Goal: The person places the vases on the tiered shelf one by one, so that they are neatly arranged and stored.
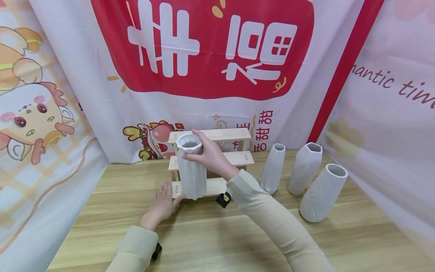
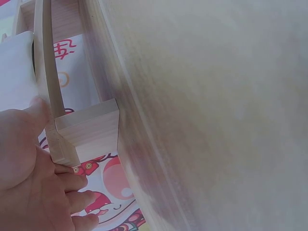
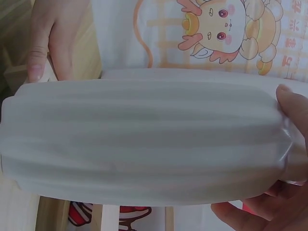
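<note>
A white fluted vase (image 1: 192,173) stands upright at the left part of the bottom step of a three-tier wooden shelf (image 1: 216,186). My right hand (image 1: 212,155) grips it just below the scalloped rim, thumb in front and fingers behind. Whether its base rests on the board or hovers slightly above cannot be told. In the right wrist view the vase (image 3: 144,142) fills the middle, with fingers around its rim end. My left hand (image 1: 162,202) holds the left end of the bottom step; the left wrist view shows the thumb and fingers around the board (image 2: 60,144).
To the right stand three more white vases: a slim one (image 1: 273,168), a faceted one (image 1: 305,168) and a rounded one (image 1: 323,192). A small black object (image 1: 223,199) sits by the shelf's front. Printed cloth (image 1: 204,87) hangs behind the wooden table (image 1: 210,241).
</note>
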Demonstrator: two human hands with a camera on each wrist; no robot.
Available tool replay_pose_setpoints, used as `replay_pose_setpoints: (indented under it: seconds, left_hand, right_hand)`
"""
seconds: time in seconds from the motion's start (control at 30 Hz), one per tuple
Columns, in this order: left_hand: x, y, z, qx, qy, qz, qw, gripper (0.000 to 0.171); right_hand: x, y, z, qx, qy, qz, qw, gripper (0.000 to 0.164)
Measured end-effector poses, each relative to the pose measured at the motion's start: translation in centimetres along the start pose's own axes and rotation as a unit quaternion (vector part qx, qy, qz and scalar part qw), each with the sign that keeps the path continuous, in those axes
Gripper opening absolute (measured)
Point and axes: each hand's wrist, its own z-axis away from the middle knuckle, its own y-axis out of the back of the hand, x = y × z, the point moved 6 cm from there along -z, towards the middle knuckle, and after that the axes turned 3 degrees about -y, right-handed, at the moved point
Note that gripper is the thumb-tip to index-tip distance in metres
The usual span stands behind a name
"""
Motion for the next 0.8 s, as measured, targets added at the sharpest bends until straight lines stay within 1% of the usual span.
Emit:
replay_pose_setpoints:
  seconds: [0.13, 0.47, 0.63, 0.8]
  left_hand:
    - [-0.01, 0.01, 0.00, -0.002, 0.001, 0.001, 1.0000, 0.074]
    - [0.09, 0.15, -0.06, -0.007, 0.002, -0.008, 0.9999, 0.072]
    - [0.17, 0.24, -0.01, -0.004, 0.001, -0.007, 1.0000, 0.072]
    - [0.15, 0.23, -0.06, 0.001, -0.001, -0.008, 1.0000, 0.072]
  right_hand:
    - [0.12, 0.01, 0.00, 0.002, -0.002, -0.004, 1.000, 0.083]
    - [0.37, 0.11, 0.12, -0.013, -0.004, -0.012, 1.000, 0.083]
    - [0.53, 0.34, 0.26, -0.016, -0.001, -0.007, 1.000, 0.084]
    - [0.86, 0.68, 0.41, -0.024, -0.002, -0.022, 0.999, 0.085]
